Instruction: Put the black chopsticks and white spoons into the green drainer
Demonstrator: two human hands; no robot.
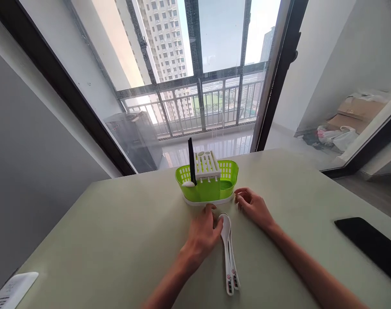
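Two white spoons (226,249) lie nearly stacked on the table, bowls away from me, printed handle ends towards me. My left hand (203,229) rests just left of their bowls. Its fingers are bent, with a gap between thumb and index finger, and the thumb tip is at the bowl's edge. Beyond stands a green basket (201,193) with a white base and a white slotted divider (207,165). Black chopsticks (192,161) stand upright in it, and a white spoon bowl (188,183) shows beside them. Loosely curled and seemingly holding nothing, my right hand (255,208) is beside the basket's right front end.
A black flat object (369,244) lies at the table's right. At the lower left corner is a white object (18,289) with dark markings, partly cut off. Past the table's far edge stand glass doors and a balcony railing (211,101). Cardboard boxes (359,113) and bags sit on the right.
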